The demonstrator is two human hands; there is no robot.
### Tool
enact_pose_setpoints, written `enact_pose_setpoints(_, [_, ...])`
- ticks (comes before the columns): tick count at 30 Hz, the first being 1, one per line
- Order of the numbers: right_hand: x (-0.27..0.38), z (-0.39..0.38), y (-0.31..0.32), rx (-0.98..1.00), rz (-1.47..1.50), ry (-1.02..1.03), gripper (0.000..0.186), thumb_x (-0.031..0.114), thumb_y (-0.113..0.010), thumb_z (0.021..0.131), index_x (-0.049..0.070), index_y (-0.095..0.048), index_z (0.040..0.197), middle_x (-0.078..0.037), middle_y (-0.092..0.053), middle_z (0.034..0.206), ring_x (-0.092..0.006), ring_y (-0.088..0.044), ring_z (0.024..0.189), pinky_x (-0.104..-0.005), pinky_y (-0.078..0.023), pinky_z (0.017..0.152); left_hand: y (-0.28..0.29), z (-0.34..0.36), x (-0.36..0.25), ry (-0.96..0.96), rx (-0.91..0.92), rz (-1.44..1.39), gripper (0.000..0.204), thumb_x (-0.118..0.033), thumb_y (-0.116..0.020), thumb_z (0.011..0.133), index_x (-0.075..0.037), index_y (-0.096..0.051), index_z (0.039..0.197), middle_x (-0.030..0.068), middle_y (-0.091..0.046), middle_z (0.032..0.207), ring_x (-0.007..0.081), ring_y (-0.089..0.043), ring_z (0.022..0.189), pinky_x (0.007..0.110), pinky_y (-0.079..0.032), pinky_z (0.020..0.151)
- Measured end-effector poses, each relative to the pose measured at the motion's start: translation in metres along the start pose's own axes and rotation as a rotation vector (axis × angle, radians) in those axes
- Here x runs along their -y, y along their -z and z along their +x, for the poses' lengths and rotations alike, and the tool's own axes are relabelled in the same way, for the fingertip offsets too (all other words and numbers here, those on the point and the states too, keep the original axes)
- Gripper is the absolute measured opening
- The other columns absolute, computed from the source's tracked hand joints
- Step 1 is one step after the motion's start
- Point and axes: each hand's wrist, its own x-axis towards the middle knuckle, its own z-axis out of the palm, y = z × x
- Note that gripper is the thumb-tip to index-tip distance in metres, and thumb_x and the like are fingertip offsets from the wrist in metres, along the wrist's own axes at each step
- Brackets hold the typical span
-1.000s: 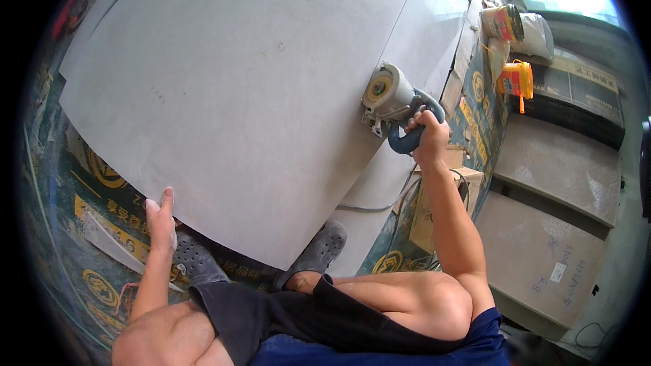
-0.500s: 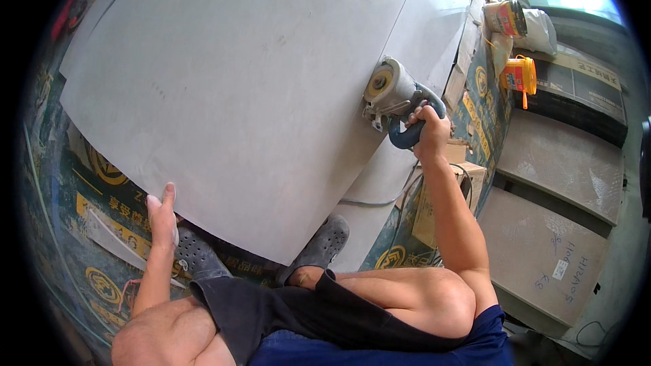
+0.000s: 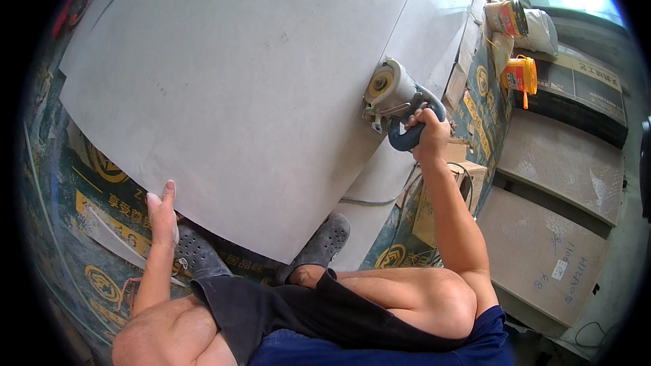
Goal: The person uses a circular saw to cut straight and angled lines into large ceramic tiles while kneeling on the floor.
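Right hand clamped round the saw's dark handle. Saw sits at the right edge of the big grey slab, partway up. Left hand at the slab's near edge, thumb pointing up; fingers partly hidden, so can't tell if it's gripping or just resting. Clogs by the slab's near corner. Cord to the right of that corner. Orange bucket beyond the right edge, well apart from the saw.
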Motion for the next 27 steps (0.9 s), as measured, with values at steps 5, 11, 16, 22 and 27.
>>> enact_pose_setpoints(5, [-0.001, -0.003, -0.002, -0.007, 0.025, 0.006, 0.003, 0.001, -0.054, 0.077, 0.003, -0.053, 0.080, -0.006, -0.054, 0.068, -0.0168, -0.053, 0.057, -0.0318, -0.048, 0.054, 0.001, 0.000, -0.002, 0.030, -0.007, 0.015, 0.061, -0.038, -0.063, 0.097, 0.001, -0.038, 0.137, 0.0141, -0.056, 0.126, 0.0205, -0.061, 0.105, 0.034, -0.055, 0.082])
enact_pose_setpoints(11, [-0.002, -0.005, 0.001, 0.005, 0.032, 0.002, 0.006, 0.001, -0.053, 0.078, 0.004, -0.053, 0.083, -0.005, -0.052, 0.069, -0.0166, -0.052, 0.058, -0.0323, -0.048, 0.056, -0.003, -0.006, -0.010, 0.018, 0.013, -0.026, 0.058, -0.040, -0.066, 0.096, 0.004, -0.042, 0.126, 0.0126, -0.052, 0.123, 0.0178, -0.054, 0.105, 0.035, -0.053, 0.080])
enact_pose_setpoints(16, [0.000, -0.007, -0.004, -0.034, 0.088, 0.012, 0.001, 0.002, -0.054, 0.076, 0.003, -0.054, 0.077, -0.006, -0.054, 0.066, -0.0176, -0.053, 0.056, -0.0310, -0.047, 0.054, -0.006, -0.009, -0.012, 0.039, -0.011, -0.040, 0.053, -0.037, -0.065, 0.097, 0.003, -0.043, 0.124, 0.0122, -0.052, 0.123, 0.0168, -0.054, 0.103, 0.034, -0.053, 0.079])
enact_pose_setpoints(22, [-0.003, 0.004, 0.002, -0.022, 0.111, 0.028, 0.001, 0.002, -0.054, 0.076, 0.001, -0.053, 0.077, -0.007, -0.053, 0.067, -0.0179, -0.052, 0.055, -0.0316, -0.047, 0.054, -0.008, -0.013, -0.018, 0.037, -0.009, -0.003, 0.054, -0.039, -0.065, 0.096, 0.001, -0.043, 0.126, 0.0119, -0.053, 0.122, 0.0171, -0.056, 0.102, 0.033, -0.055, 0.074])
enact_pose_setpoints(27, [-0.001, 0.020, -0.002, -0.002, 0.125, 0.038, 0.001, 0.002, -0.053, 0.076, 0.001, -0.054, 0.075, -0.007, -0.053, 0.067, -0.0181, -0.051, 0.055, -0.0322, -0.047, 0.054, -0.004, -0.012, -0.014, 0.057, -0.014, -0.016, 0.054, -0.039, -0.065, 0.096, 0.000, -0.043, 0.127, 0.0118, -0.053, 0.123, 0.0168, -0.056, 0.103, 0.032, -0.055, 0.072])
